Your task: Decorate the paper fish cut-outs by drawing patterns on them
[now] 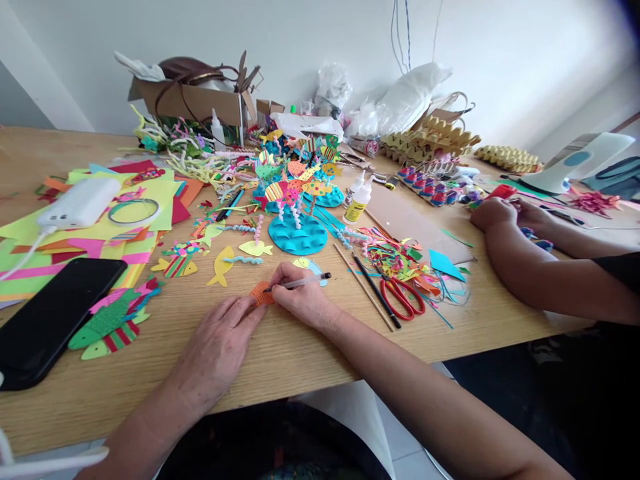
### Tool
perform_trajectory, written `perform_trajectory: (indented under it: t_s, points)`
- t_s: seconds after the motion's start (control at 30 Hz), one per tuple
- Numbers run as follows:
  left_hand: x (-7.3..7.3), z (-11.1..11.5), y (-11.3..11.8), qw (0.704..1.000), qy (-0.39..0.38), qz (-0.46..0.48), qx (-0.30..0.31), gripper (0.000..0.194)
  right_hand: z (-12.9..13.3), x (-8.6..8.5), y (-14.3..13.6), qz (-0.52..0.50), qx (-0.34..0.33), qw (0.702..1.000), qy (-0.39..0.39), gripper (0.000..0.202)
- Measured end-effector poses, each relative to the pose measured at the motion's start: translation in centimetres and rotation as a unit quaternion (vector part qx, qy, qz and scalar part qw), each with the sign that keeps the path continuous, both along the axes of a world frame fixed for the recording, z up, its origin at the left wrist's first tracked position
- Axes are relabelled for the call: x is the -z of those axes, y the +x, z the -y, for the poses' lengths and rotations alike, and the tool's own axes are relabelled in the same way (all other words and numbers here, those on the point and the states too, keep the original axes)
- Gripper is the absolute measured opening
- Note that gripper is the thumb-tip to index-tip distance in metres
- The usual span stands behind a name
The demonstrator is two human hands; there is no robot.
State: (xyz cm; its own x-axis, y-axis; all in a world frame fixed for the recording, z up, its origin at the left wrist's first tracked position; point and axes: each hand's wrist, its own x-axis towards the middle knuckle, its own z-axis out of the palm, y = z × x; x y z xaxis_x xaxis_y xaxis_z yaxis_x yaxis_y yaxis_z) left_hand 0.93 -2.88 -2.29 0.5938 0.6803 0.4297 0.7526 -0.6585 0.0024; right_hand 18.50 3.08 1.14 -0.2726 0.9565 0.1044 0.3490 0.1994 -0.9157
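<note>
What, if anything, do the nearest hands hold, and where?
The right hand grips a pen near its lower end. The left hand touches the edge of the orange paper; whether pinching, I can't tell.

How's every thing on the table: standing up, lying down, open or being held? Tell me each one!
Pen, held in the right hand
Patterned orange paper, touched by the left hand
Red scissors, lying, blades partly hidden
Yellow-label glue bottle, upright
Black pencil, lying flat
Phone, lying flat, dark
White power bank, cable plugged in
Cardboard box, open, stuffed
</note>
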Motion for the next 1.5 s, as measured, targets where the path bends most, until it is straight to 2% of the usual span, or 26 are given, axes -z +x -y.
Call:
perform_trajectory:
  t_s: [0.37, 0.53, 1.17, 1.5]
  points:
    - [-0.14, -0.05, -0.15, 1.0, -0.018, -0.014, -0.005, 0.043, 0.08, 0.05, 0.24, 0.022, -0.002, 1.0, 0.018, 0.012]
    - [-0.13, -0.05, -0.13, 1.0, -0.011, -0.006, 0.001, 0.042, 0.05, -0.02, 0.2, 0.002, 0.007, 1.0, 0.004, 0.011]
    - [-0.31, -0.02, -0.14, 1.0, -0.018, -0.01, -0.002, 0.042, 0.0, 0.71, 0.05, 0.019, -0.002, 0.999, 0.028, 0.01]
    - [-0.11, -0.1, -0.18, 1.0, -0.013, -0.01, -0.004, 0.042, 0.07, 0.3, 0.16, 0.017, 0.003, 1.0, 0.017, 0.011]
